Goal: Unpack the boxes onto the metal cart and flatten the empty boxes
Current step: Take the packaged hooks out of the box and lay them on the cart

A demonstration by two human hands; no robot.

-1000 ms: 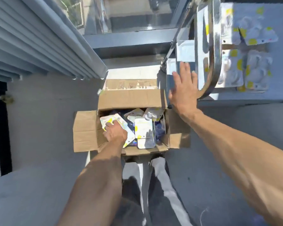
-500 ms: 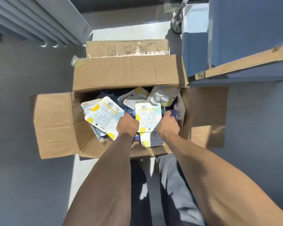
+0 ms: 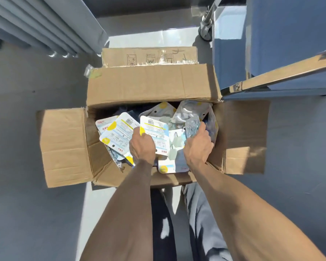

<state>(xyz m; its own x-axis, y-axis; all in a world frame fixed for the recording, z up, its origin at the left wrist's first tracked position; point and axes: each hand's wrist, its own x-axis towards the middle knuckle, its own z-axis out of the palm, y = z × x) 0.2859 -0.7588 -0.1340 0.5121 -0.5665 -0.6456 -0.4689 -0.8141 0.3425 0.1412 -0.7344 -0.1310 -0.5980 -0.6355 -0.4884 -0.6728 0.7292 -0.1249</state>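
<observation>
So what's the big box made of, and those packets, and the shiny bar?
Box: brown corrugated cardboard, matte, with creases and torn edges. Packets: printed card, apparently with clear plastic blisters that glint. Bar: polished metal, probably steel, mirror-bright with a screw.

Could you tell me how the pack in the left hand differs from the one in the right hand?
The left hand grips a pack showing its flat printed card back, with barcode and yellow patches; the right hand grips a pack showing a clear plastic blister. The left pack faces the camera broadly, while the right pack is seen narrower and more on edge. Both are held over the open box.
</observation>
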